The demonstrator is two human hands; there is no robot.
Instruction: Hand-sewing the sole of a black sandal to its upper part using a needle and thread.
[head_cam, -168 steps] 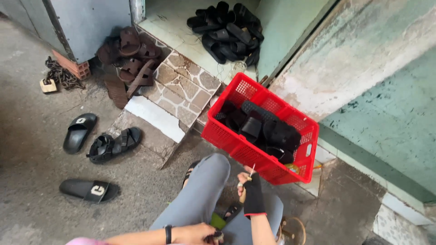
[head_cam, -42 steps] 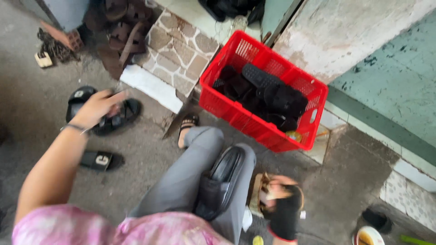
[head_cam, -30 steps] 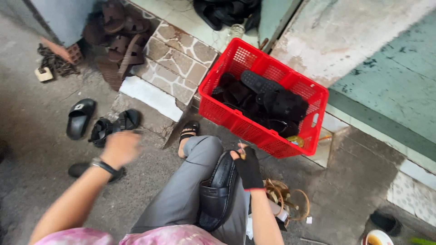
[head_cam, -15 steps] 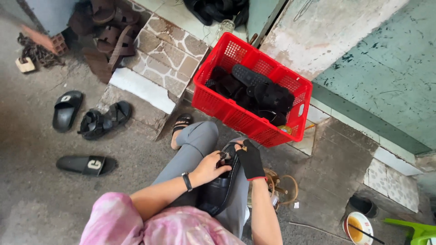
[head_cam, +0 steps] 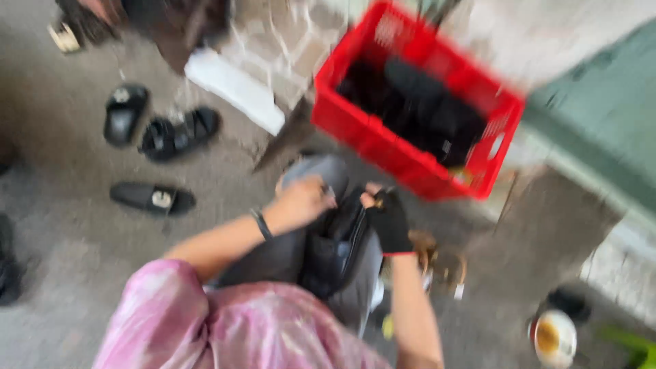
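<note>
Blurred view, black leather piece [head_cam: 338,253] lying on the lap just below the red crate [head_cam: 383,137], left hand [head_cam: 304,203] and gloved right hand [head_cam: 388,220] both gripping its top edge, black sandals [head_cam: 171,133] lying well left of the crate.

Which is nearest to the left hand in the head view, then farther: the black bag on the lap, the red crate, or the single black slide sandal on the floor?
From the left hand:
1. Black bag, on the lap, touching the hand.
2. Red crate, up and to the right.
3. Black slide sandal, far left on the floor.
</note>
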